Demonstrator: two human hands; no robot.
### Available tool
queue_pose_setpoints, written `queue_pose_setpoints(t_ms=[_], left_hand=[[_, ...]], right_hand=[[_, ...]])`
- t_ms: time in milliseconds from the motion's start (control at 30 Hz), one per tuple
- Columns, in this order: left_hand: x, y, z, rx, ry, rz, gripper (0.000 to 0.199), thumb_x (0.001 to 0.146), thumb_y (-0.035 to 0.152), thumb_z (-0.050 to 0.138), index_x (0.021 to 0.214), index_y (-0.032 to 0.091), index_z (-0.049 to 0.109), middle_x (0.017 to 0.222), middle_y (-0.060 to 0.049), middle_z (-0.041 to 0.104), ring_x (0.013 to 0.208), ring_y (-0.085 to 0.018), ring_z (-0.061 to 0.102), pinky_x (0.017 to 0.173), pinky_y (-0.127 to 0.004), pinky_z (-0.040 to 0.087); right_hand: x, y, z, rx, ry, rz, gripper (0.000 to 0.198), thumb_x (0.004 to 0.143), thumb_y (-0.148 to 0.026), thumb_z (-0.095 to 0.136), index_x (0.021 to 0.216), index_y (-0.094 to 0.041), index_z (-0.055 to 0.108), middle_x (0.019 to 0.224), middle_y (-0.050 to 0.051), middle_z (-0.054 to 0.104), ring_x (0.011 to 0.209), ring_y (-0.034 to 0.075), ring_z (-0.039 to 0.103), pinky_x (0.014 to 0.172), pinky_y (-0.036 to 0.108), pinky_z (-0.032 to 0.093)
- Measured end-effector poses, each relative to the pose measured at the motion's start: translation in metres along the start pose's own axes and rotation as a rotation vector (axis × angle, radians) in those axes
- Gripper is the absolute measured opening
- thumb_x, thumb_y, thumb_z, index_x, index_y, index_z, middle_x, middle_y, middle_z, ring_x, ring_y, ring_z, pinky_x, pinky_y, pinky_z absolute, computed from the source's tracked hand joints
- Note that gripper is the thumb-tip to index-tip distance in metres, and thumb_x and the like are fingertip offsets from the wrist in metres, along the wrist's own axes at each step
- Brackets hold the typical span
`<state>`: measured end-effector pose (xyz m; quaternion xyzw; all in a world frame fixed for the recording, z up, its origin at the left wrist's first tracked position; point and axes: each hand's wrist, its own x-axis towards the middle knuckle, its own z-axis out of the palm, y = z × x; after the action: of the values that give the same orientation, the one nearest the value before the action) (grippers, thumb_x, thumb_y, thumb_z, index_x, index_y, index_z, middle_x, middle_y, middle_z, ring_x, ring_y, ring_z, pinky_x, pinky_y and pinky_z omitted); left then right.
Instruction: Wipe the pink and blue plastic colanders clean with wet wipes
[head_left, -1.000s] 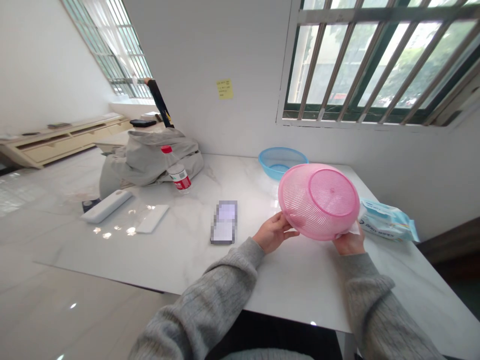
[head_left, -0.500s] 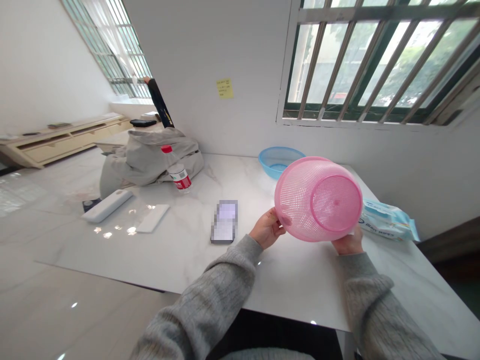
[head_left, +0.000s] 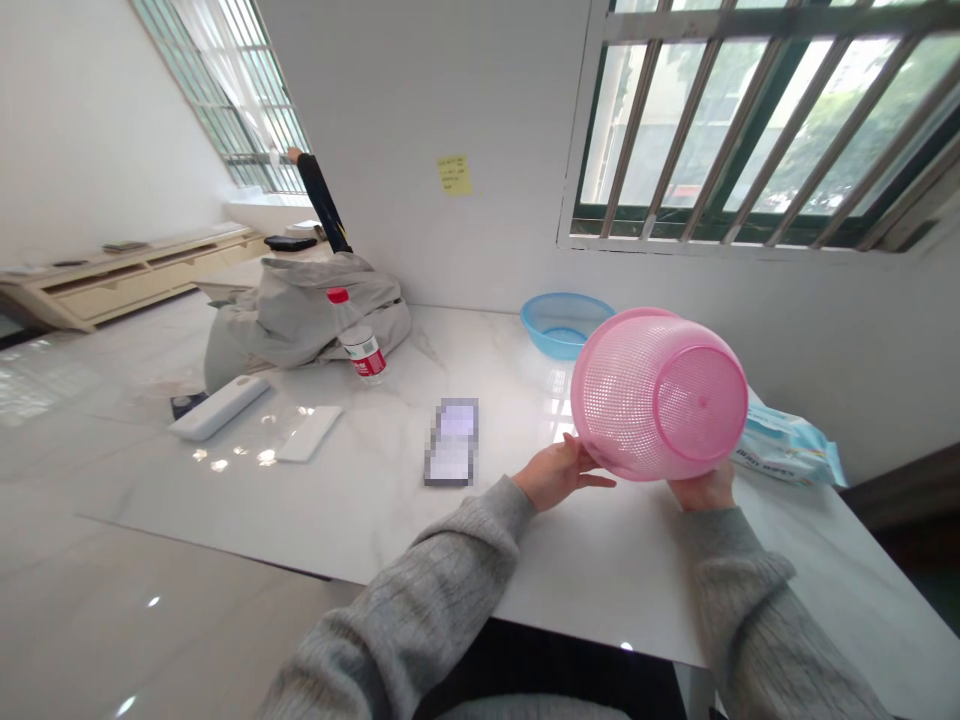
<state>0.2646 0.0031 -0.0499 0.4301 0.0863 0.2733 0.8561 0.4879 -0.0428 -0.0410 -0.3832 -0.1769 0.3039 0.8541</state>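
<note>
A pink mesh basket (head_left: pixel 622 400) is held tilted above the table, its round base turned toward me and to the right. My left hand (head_left: pixel 559 470) is at the lower left of the rim, some fingers tucked against it and one stretched out below. Under the lower right side, my right hand (head_left: pixel 703 488) grips the basket; most of its fingers are hidden behind it. Behind the pink basket, against the wall, rests a blue basin (head_left: pixel 562 345). A pack of wipes (head_left: pixel 791 445) lies right of my right hand.
A phone (head_left: pixel 451 442) with a blurred screen lies left of my left hand. Farther left are a bottle with a red cap (head_left: pixel 364 345), a grey cloth bundle (head_left: pixel 300 315), a white slab (head_left: pixel 310 433) and a long white case (head_left: pixel 220 408). Another person's dark sleeve (head_left: pixel 321 200) shows behind.
The pink basket has shifted slightly right and turned a little, covering more of the wipes pack. My left hand has moved right with it, and one finger is now extended.
</note>
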Motion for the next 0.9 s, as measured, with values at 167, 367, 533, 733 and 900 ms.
queue_pose_setpoints(t_ms=[167, 367, 533, 733, 900], left_hand=[[0.002, -0.007, 0.003, 0.068, 0.006, 0.023, 0.067, 0.073, 0.072, 0.077, 0.108, 0.014, 0.075, 0.115, -0.018, 0.071, 0.111, -0.031, 0.067, 0.099, -0.05, 0.049], [0.01, 0.0, -0.004, 0.003, 0.298, 0.118, 0.075, 0.073, 0.086, 0.065, 0.091, 0.013, 0.071, 0.086, -0.012, 0.069, 0.076, -0.022, 0.064, 0.062, -0.033, 0.043], [0.014, 0.005, -0.017, -0.087, 0.669, 0.03, 0.079, 0.079, 0.09, 0.051, 0.097, 0.016, 0.068, 0.068, -0.004, 0.061, 0.056, -0.016, 0.051, 0.055, -0.03, 0.031], [0.013, 0.001, -0.015, -0.048, 0.513, 0.093, 0.082, 0.079, 0.092, 0.046, 0.092, 0.014, 0.068, 0.064, -0.004, 0.06, 0.054, -0.015, 0.051, 0.051, -0.03, 0.031], [0.01, -0.002, -0.005, 0.036, 0.311, 0.07, 0.074, 0.082, 0.081, 0.062, 0.107, 0.012, 0.071, 0.094, -0.013, 0.073, 0.084, -0.025, 0.069, 0.073, -0.036, 0.053]], right_hand=[[0.001, 0.005, -0.008, 0.014, -0.023, 0.033, 0.028, 0.095, -0.042, 0.054, 0.109, -0.028, 0.075, 0.124, 0.0, 0.073, 0.112, 0.019, 0.069, 0.114, 0.044, 0.049], [0.004, 0.006, -0.011, -0.019, 0.022, 0.134, 0.022, 0.094, -0.03, 0.055, 0.1, -0.027, 0.076, 0.115, 0.0, 0.076, 0.107, 0.018, 0.071, 0.111, 0.041, 0.052], [0.003, 0.004, -0.007, -0.051, 0.013, 0.221, 0.025, 0.099, -0.029, 0.053, 0.101, -0.025, 0.078, 0.108, 0.0, 0.076, 0.097, 0.015, 0.071, 0.107, 0.034, 0.055], [0.007, 0.005, -0.012, -0.047, 0.084, 0.163, 0.017, 0.094, -0.027, 0.061, 0.097, -0.023, 0.077, 0.107, -0.001, 0.076, 0.1, 0.014, 0.07, 0.095, 0.028, 0.06], [0.007, 0.003, -0.008, -0.034, 0.324, 0.115, 0.008, 0.084, -0.017, 0.066, 0.09, -0.019, 0.071, 0.092, -0.004, 0.073, 0.078, 0.01, 0.065, 0.091, 0.026, 0.06]])
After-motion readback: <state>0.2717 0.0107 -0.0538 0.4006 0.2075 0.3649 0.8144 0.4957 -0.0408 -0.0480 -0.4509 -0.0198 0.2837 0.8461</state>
